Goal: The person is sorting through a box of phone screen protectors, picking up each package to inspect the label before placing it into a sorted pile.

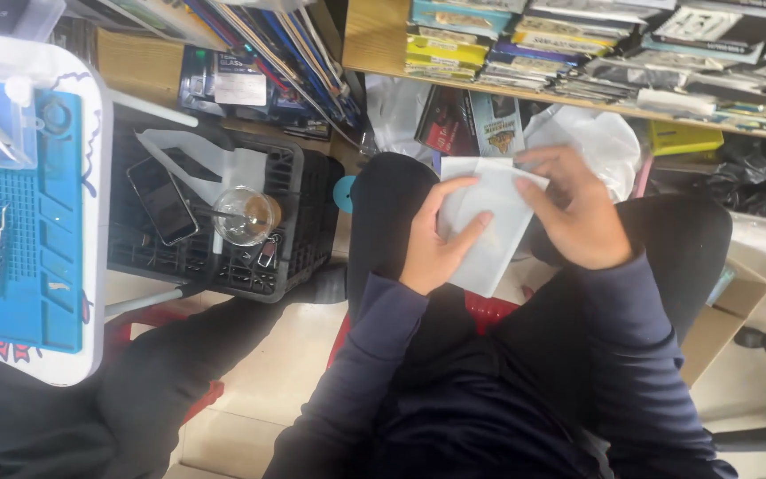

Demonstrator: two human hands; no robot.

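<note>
Both hands grip a flat white packet (489, 226) over the lap: left hand (436, 248) underneath, right hand (578, 217) pinching its top edge. Stacked flat packages (578, 44) fill the wooden shelf (374, 40) above.

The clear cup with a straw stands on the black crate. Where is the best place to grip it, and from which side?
Grip the cup around its wall, below the rim, probably from its right side. It stands upright and open, with a straw leaning out to the left and a phone lying close on that side of the crate. The right side looks free.

White flat packet (489, 222) in hands — boxes (578, 40) shelved.
</note>
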